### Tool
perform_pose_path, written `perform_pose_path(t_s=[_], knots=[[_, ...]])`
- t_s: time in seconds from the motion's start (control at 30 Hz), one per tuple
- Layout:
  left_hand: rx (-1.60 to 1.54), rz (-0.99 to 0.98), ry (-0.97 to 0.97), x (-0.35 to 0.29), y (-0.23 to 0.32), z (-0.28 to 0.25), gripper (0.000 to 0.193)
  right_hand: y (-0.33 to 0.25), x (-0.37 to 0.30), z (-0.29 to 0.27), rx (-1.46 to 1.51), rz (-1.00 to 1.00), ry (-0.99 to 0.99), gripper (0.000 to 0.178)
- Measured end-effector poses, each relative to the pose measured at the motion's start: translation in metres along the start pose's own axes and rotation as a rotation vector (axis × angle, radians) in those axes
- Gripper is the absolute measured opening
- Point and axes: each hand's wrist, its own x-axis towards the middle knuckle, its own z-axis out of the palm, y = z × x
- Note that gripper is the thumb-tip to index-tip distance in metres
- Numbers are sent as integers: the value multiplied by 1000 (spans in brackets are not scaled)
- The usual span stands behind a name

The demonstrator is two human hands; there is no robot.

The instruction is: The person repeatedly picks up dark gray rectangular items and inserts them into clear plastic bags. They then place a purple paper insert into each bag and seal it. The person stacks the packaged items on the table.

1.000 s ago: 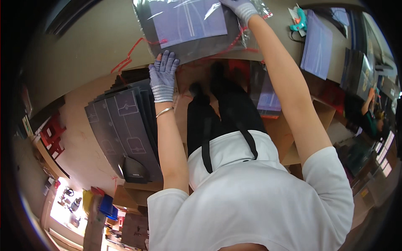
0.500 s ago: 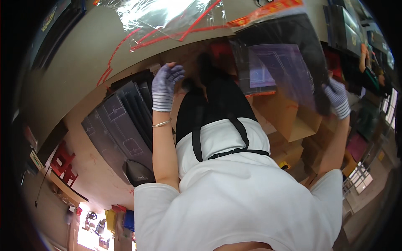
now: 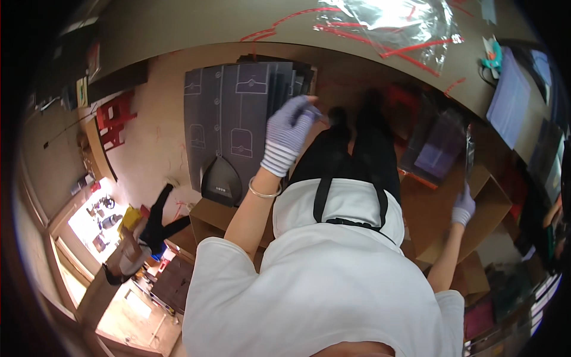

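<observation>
My right hand (image 3: 463, 209), in a striped knit glove, is closed on the lower end of a flat dark pack in clear plastic (image 3: 470, 156). The pack shows nearly edge-on, standing up from the fingers above an open brown carton (image 3: 437, 208). Held in front of my body, my left hand (image 3: 289, 132) wears the same kind of glove, its fingers loosely bent and apart with no object visible in them. Just beyond and left of it stands a stack of dark grey printed panels (image 3: 229, 113). Another plastic-wrapped dark pack (image 3: 438, 146) stands by the carton.
A long grey table (image 3: 238, 27) curves across the far side, with shiny clear plastic bags (image 3: 386, 27) on it. Turquoise-handled scissors (image 3: 492, 55) lie at its right. Red stools (image 3: 116, 113) stand left. A person (image 3: 148, 238) is at lower left, another at the right edge.
My view has swung left. The pack in my right hand, broadside and raised near the table before, is now lower, beside the carton, and edge-on. My left hand remains raised before my body.
</observation>
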Motion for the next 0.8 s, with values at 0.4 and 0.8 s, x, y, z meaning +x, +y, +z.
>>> perform_pose_path(t_s=[0.4, 0.8], knots=[[952, -515, 646, 26, -150, -292, 69, -167, 103, 143, -42, -70, -365, 39], [236, 144, 433, -29, 101, -158, 30, -337, 66, -221, 1080, -1094, -164, 69]])
